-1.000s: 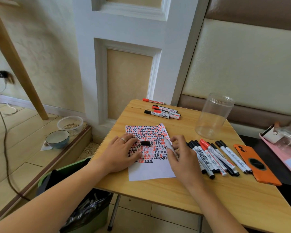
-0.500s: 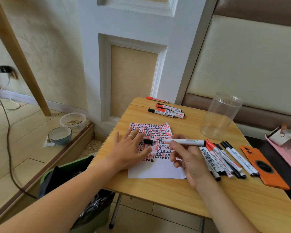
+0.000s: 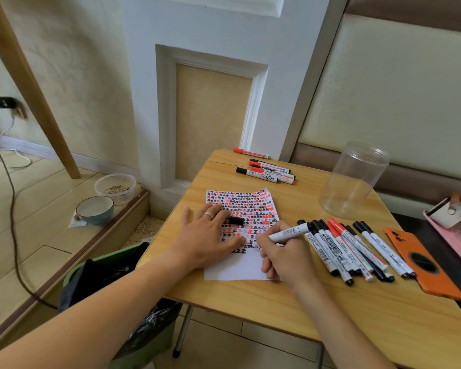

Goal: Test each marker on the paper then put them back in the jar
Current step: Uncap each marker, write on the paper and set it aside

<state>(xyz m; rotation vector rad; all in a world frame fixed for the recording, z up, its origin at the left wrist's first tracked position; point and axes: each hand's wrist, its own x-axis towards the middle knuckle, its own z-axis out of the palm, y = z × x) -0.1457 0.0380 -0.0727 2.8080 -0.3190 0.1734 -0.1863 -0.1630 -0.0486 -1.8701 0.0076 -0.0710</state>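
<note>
While the right hand [image 3: 288,255] pinches a white uncapped black-ended marker [image 3: 289,232] tip-down to write, the left hand [image 3: 206,235] lies spread flat, pinning the white paper sheet covered in red and black marks [image 3: 246,209]; its black cap [image 3: 236,220] waits beside the fingers; untested markers [image 3: 357,249] lie just right; the clear plastic jar [image 3: 355,179] stands empty behind them, probably awaiting returns.

The right hand [image 3: 285,251] has swung its marker [image 3: 288,232] from lying level above the paper [image 3: 240,267] to a writing tilt, tip down at the lowest marks, tail up over the loose markers [image 3: 357,251]. A second ago it was only picking the marker up. The left hand [image 3: 205,235] has flattened, fingers spread, on the paper's left edge.
</note>
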